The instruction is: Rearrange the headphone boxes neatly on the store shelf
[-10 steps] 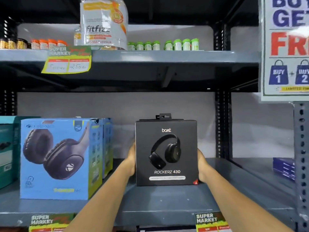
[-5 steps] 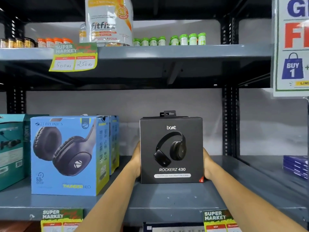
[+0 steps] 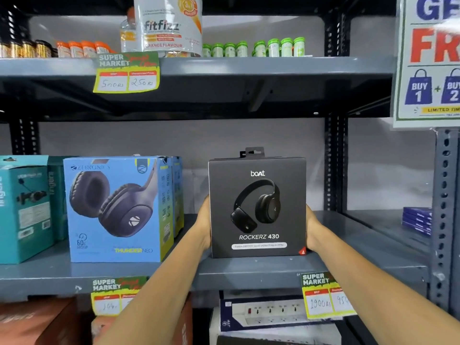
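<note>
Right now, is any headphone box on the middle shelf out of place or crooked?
The black boAt box stands upright and square, held between left hand and right hand, but apart from the blue Zebronics box by a gap. Nothing looks damaged.

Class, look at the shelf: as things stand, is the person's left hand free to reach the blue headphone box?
Probably not yet. The left hand is pressed against the black headphone box, holding it with the right hand. Once it lets go, the gap to the blue headphone box looks clear.
</note>
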Demonstrator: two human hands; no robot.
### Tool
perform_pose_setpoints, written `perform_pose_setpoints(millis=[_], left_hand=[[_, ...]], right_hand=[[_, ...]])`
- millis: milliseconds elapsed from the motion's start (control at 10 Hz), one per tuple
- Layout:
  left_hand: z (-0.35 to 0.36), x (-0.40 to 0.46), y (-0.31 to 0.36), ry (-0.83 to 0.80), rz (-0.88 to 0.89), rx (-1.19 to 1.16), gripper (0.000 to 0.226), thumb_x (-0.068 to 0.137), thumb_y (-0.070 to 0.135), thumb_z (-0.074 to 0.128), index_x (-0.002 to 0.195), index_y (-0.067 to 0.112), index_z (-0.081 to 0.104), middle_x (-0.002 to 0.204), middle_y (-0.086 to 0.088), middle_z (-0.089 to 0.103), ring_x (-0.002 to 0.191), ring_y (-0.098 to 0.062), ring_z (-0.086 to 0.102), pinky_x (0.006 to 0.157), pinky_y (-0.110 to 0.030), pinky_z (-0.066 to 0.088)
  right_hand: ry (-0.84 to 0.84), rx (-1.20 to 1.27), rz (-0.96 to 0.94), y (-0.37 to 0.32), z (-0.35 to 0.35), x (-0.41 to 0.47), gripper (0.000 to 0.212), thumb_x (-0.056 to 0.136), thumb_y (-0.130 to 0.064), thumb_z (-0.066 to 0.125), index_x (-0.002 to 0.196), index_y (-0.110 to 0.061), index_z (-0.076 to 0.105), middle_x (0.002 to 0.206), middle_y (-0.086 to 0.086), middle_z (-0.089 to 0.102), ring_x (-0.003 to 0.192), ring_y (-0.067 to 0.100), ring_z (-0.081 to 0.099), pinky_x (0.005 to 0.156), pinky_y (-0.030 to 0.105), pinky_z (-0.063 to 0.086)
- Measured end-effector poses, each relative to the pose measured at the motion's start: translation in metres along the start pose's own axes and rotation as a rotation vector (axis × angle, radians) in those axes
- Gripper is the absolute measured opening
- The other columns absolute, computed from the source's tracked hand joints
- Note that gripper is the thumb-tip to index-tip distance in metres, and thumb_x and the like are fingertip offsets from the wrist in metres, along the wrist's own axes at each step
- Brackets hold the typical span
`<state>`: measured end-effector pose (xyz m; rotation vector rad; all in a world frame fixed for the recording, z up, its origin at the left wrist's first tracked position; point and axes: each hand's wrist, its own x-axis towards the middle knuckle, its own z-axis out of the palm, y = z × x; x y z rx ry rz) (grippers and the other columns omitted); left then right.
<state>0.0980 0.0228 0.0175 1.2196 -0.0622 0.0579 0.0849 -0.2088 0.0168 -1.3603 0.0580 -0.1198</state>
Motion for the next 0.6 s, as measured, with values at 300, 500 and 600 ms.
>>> perform_pose_setpoints(millis=[300, 500, 600], left_hand=[[0.0009, -0.0090, 0.0023, -0.011, -0.005, 0.005, 0.030, 0.090, 0.046, 0.050, 0.079, 0.022, 0.063, 0.066, -0.004, 0.069, 0.062, -0.020, 0.062, 0.054, -0.027, 0.050], [-0.0016, -0.0085, 0.0020, -0.007, -0.047, 0.011, 0.042, 0.091, 0.052, 0.048, 0.069, 0.023, 0.069, 0.061, -0.003, 0.074, 0.049, -0.017, 0.069, 0.046, -0.023, 0.052], [-0.0058, -0.0066, 0.0015, -0.069, -0.064, -0.025, 0.042, 0.090, 0.057, 0.048, 0.090, 0.025, 0.075, 0.072, -0.007, 0.078, 0.057, -0.022, 0.073, 0.051, -0.028, 0.055]], right_hand=[[0.001, 0.032, 0.013, -0.0020, 0.0022, -0.0098, 0.051, 0.090, -0.040, 0.047, 0.043, -0.020, 0.052, 0.040, -0.001, 0.054, 0.032, 0.014, 0.048, 0.031, 0.018, 0.038], [0.019, 0.023, 0.017, -0.0027, 0.0026, -0.0102, 0.048, 0.091, -0.039, 0.048, 0.048, -0.019, 0.050, 0.038, -0.002, 0.053, 0.030, 0.013, 0.048, 0.032, 0.017, 0.038], [0.027, -0.004, -0.017, 0.0003, -0.0043, -0.0130, 0.052, 0.093, -0.039, 0.047, 0.048, -0.017, 0.063, 0.041, 0.002, 0.063, 0.035, 0.017, 0.059, 0.039, 0.021, 0.047]])
